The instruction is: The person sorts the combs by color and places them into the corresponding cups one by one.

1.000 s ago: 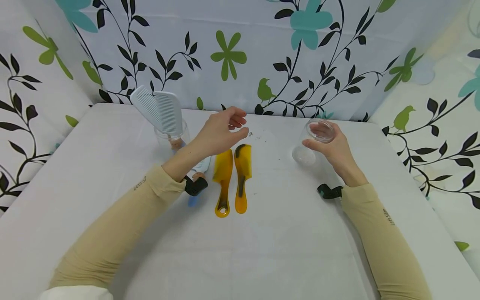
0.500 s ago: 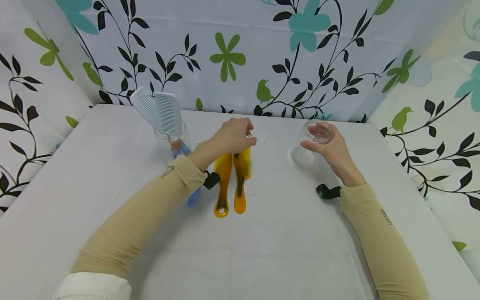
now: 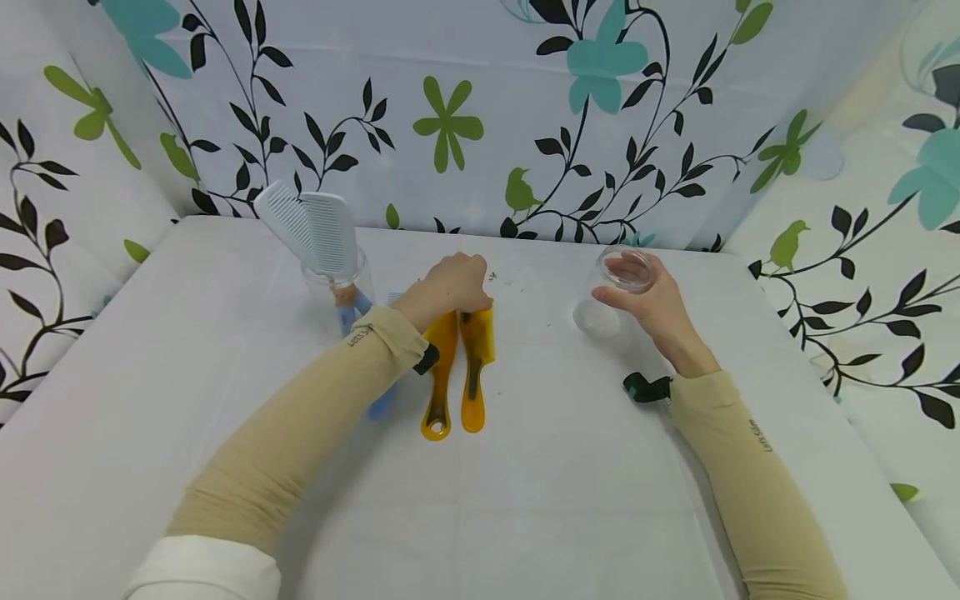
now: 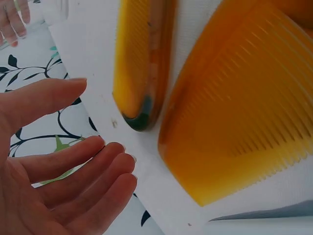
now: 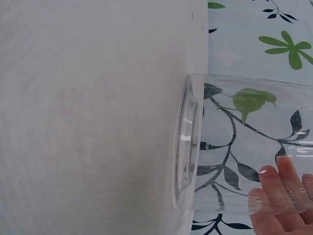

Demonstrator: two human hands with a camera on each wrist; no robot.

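Note:
My left hand (image 3: 453,287) hovers over the far ends of two amber combs lying side by side. In the left wrist view its thumb and fingers are spread apart beside the dark-tipped comb (image 4: 142,63) and the other amber comb (image 4: 234,112), touching neither. Seen from the head, the comb (image 3: 438,392) with a hole in its handle lies left of the dark-streaked comb (image 3: 473,375). My right hand (image 3: 663,312) grips a clear jar (image 5: 239,142) near its rim, thumb and fingers around opposite sides. The jar stands upright on the table.
Another clear jar (image 3: 362,271) at the back left holds pale blue combs (image 3: 326,233) with their toothed ends up. A blue-handled comb (image 3: 381,406) lies partly hidden under my left forearm. A patterned curtain (image 3: 450,192) rises behind the white table (image 3: 562,500).
My left hand has moved right and down, from beside the amber combs to over their far ends. My right hand keeps its grip on the jar. The head view has shifted slightly.

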